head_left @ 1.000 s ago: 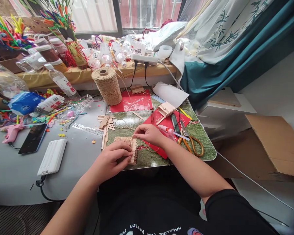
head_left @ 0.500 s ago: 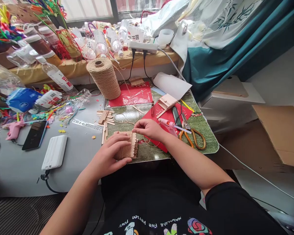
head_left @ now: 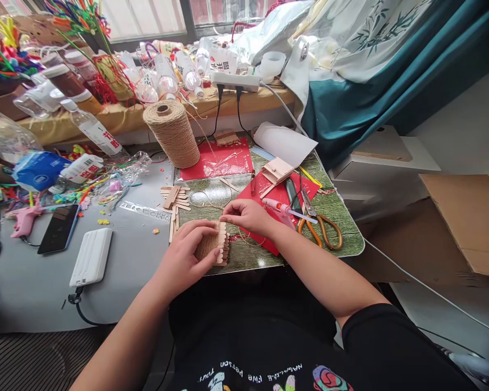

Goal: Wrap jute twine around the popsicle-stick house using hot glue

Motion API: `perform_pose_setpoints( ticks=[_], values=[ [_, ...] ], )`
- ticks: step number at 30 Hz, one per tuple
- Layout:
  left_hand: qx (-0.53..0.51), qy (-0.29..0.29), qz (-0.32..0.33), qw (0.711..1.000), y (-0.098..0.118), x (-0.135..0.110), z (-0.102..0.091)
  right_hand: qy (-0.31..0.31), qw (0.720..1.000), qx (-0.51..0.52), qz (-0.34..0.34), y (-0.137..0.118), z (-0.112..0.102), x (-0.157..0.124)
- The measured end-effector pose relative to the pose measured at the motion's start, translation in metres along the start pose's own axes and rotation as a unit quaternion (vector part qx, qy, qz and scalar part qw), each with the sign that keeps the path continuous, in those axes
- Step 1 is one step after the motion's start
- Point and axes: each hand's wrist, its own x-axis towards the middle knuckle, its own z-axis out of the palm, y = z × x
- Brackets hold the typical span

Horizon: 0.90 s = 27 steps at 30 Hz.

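Note:
A small craft-stick piece wrapped in twine (head_left: 206,247) lies at the table's front edge, its rounded stick ends showing on the right. My left hand (head_left: 189,252) grips it from the left, thumb near the front and fingers across the top. At its far right corner, my right hand (head_left: 246,216) pinches the thin twine, with the fingertips touching the piece's edge. A loop of twine trails across the table behind and right of the piece. The big twine spool (head_left: 171,134) stands upright farther back.
Loose craft sticks (head_left: 175,196) lie behind my left hand. Right of my right hand are a pink glue gun (head_left: 277,206), scissors (head_left: 328,231) and a small stick box (head_left: 277,170) on red sheets. A white power bank (head_left: 91,257) and a phone (head_left: 58,229) lie left.
My left thumb has moved up onto the wrapped piece and its fingers have bent more. My right hand stays at the far corner, still pinching. The camera view has shifted slightly.

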Motion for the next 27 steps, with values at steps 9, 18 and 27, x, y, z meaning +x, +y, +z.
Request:
perform_pose_setpoints(
  ticks=[9,18,27],
  values=[
    [-0.008,-0.004,0.002,1.0,0.002,-0.001,-0.003,0.014,0.999,-0.03,-0.005,-0.004,0.0,-0.001],
    [-0.027,-0.009,0.018,0.999,-0.003,-0.003,-0.005,0.145,0.93,-0.268,-0.205,-0.018,0.007,-0.033],
    [-0.043,-0.009,0.028,0.999,-0.008,-0.003,-0.004,0.188,0.873,-0.348,-0.286,0.011,-0.004,-0.154]
  ],
)
